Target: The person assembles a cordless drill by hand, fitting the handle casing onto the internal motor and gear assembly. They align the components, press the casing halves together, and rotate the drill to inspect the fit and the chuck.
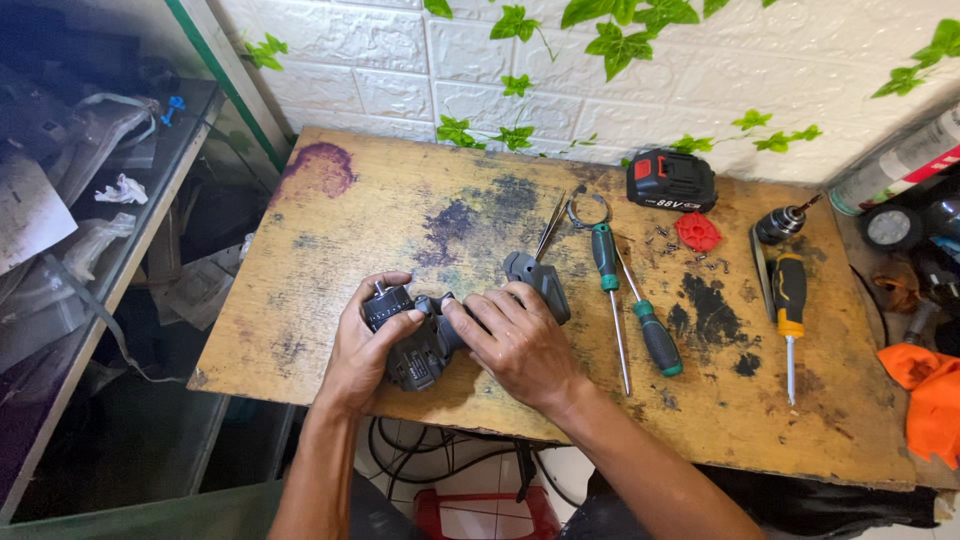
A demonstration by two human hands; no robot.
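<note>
A dark grey drill body lies at the lower centre of the frame on a worn wooden table; its long axis runs left to right; the left hand grips its left end; the right hand clasps its right end, handle beneath; two green-handled screwdrivers lie just right.

White brick-pattern wall across the top of the frame, green ivy vines trailing over it. Worn wooden table in the centre, yellowed top with dark and purple stains. Glass-fronted shelf unit at left, green-edged and cluttered inside. White floor tiles at bottom centre, black cables lying across them. Even, bright light, soft shadows.
</note>
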